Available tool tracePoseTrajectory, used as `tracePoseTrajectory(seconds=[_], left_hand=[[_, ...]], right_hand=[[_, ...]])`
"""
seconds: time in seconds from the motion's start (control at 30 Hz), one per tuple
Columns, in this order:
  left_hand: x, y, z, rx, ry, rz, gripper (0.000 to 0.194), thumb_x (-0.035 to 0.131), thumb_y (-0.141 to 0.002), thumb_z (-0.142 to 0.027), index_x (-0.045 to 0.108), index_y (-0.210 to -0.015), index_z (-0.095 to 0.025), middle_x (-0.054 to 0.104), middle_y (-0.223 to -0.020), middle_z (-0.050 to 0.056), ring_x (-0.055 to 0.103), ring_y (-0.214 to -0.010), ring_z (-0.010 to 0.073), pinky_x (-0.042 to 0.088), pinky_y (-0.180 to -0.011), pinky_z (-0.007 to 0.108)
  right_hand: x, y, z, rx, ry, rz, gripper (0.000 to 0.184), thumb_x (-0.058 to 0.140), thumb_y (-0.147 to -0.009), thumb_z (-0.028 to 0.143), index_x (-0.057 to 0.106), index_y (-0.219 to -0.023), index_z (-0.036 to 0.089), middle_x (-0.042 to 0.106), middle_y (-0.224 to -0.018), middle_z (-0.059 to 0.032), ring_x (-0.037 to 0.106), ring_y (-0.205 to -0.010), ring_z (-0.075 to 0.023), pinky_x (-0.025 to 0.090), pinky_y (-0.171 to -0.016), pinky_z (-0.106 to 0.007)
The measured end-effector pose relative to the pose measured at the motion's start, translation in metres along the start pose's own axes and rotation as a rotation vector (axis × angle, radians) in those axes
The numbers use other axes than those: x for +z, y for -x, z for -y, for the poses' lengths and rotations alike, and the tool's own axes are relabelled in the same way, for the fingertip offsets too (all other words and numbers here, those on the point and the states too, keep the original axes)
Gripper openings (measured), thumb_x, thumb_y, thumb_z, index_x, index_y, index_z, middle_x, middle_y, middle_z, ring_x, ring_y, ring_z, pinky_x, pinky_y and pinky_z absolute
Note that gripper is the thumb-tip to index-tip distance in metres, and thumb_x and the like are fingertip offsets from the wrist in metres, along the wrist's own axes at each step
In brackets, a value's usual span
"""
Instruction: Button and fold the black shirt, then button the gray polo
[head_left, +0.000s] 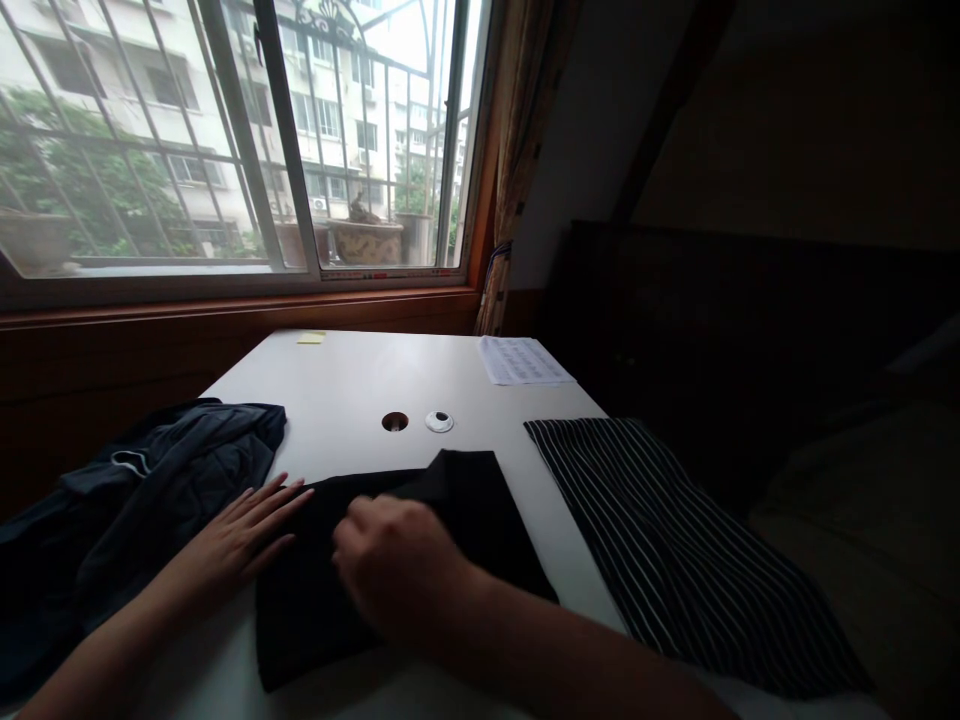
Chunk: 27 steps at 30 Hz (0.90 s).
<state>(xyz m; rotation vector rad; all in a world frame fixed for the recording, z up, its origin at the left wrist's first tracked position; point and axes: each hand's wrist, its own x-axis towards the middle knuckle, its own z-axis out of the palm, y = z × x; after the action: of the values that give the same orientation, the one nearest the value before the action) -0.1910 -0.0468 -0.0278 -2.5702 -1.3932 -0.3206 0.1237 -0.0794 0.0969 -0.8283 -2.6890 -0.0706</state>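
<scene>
A black garment [480,520], folded into a rough rectangle, lies on the white table [360,370] in front of me; its exact kind is not clear. My left hand [251,530] rests flat with fingers stretched out over its left edge. Over the middle of the cloth, my right hand [397,560] is closed, knuckles up, and appears to grip a part of the black fabric. A raised fold stands up just beyond it. The right fingertips are hidden from view.
At the left lies a crumpled dark blue garment [180,470], and at the right a striped black cloth [675,530]. Farther back are a cable hole [395,422], a round cap [439,421], a yellow sticky note [311,338] and printed sheets [523,360].
</scene>
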Motion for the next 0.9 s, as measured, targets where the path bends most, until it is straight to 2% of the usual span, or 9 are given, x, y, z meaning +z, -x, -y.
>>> tracePoseTrajectory(seconds=[0.07,0.13,0.23,0.37,0.43,0.5,0.67,0.8,0.9], left_hand=[[-0.002,0.0,0.0,-0.003,0.018,-0.012,0.059,0.047,-0.102,-0.049,0.029,-0.157,-0.038,0.042,-0.158,-0.001,0.039,-0.146,0.0266,0.039,-0.117,0.044],[-0.004,-0.001,0.0,0.001,0.033,-0.022,0.058,0.048,-0.102,-0.048,0.03,-0.156,-0.038,0.044,-0.157,-0.001,0.041,-0.146,0.0264,0.04,-0.116,0.044],[-0.005,-0.003,-0.002,-0.001,0.047,-0.031,0.058,0.048,-0.101,-0.049,0.031,-0.156,-0.038,0.045,-0.156,-0.001,0.042,-0.145,0.0268,0.043,-0.115,0.045],[-0.005,-0.002,-0.002,-0.006,0.044,-0.011,0.059,0.047,-0.101,-0.052,0.031,-0.156,-0.037,0.044,-0.157,0.0,0.042,-0.145,0.0291,0.043,-0.114,0.049],[-0.003,-0.002,-0.001,-0.006,0.035,0.002,0.059,0.046,-0.102,-0.052,0.03,-0.157,-0.037,0.042,-0.158,0.0,0.041,-0.145,0.0301,0.043,-0.114,0.051],[-0.002,-0.001,-0.002,-0.008,0.029,0.005,0.06,0.046,-0.102,-0.052,0.029,-0.157,-0.037,0.041,-0.159,0.0,0.04,-0.145,0.0305,0.043,-0.114,0.051],[-0.008,-0.001,-0.008,-0.02,0.056,-0.003,0.062,0.05,-0.1,-0.053,0.031,-0.157,-0.036,0.046,-0.156,-0.002,0.044,-0.143,0.0276,0.044,-0.114,0.046],[-0.02,-0.001,-0.014,-0.059,0.089,-0.017,0.057,0.054,-0.098,-0.053,0.043,-0.152,-0.036,0.062,-0.142,-0.001,0.057,-0.131,0.0257,0.05,-0.108,0.041],[-0.028,-0.003,-0.019,-0.076,0.073,-0.033,0.055,0.057,-0.097,-0.052,0.05,-0.147,-0.033,0.068,-0.133,0.003,0.063,-0.122,0.0269,0.052,-0.104,0.043]], right_hand=[[0.029,0.002,0.025,-0.201,-0.1,0.098,0.031,0.056,-0.097,0.048,0.066,-0.093,0.019,0.072,-0.092,-0.0057,0.066,-0.07,-0.0222,0.051,-0.055,-0.033],[0.042,0.013,0.031,-0.251,-0.15,0.131,0.042,0.051,-0.097,0.06,0.066,-0.092,0.021,0.072,-0.092,-0.0046,0.066,-0.071,-0.0214,0.051,-0.056,-0.032],[0.035,0.036,0.01,-0.088,-0.189,0.116,0.038,0.052,-0.098,0.056,0.066,-0.095,0.021,0.071,-0.093,-0.0036,0.066,-0.077,-0.0196,0.052,-0.065,-0.031],[0.015,0.075,-0.037,0.276,-0.136,0.099,0.01,0.058,-0.097,0.028,0.065,-0.1,0.021,0.067,-0.101,-0.0045,0.063,-0.091,-0.0211,0.053,-0.08,-0.034],[0.013,0.097,-0.055,0.419,-0.1,0.118,0.007,0.06,-0.095,0.022,0.064,-0.101,0.021,0.065,-0.103,-0.0056,0.062,-0.095,-0.0233,0.054,-0.083,-0.038],[0.016,0.118,-0.066,0.5,-0.105,0.134,0.008,0.062,-0.094,0.023,0.064,-0.102,0.022,0.063,-0.104,-0.0062,0.061,-0.096,-0.0244,0.054,-0.084,-0.039],[0.033,0.16,-0.08,0.519,-0.065,0.057,0.019,0.058,-0.097,0.024,0.061,-0.116,0.026,0.06,-0.115,-0.0074,0.058,-0.106,-0.0265,0.051,-0.094,-0.045],[0.043,0.179,-0.093,0.493,0.048,0.043,0.026,0.057,-0.098,0.024,0.06,-0.123,0.031,0.06,-0.12,-0.0069,0.057,-0.108,-0.0281,0.049,-0.095,-0.048],[0.047,0.188,-0.106,0.467,0.117,0.032,0.029,0.058,-0.098,0.022,0.061,-0.125,0.032,0.061,-0.118,-0.006,0.057,-0.106,-0.0271,0.049,-0.092,-0.046]])
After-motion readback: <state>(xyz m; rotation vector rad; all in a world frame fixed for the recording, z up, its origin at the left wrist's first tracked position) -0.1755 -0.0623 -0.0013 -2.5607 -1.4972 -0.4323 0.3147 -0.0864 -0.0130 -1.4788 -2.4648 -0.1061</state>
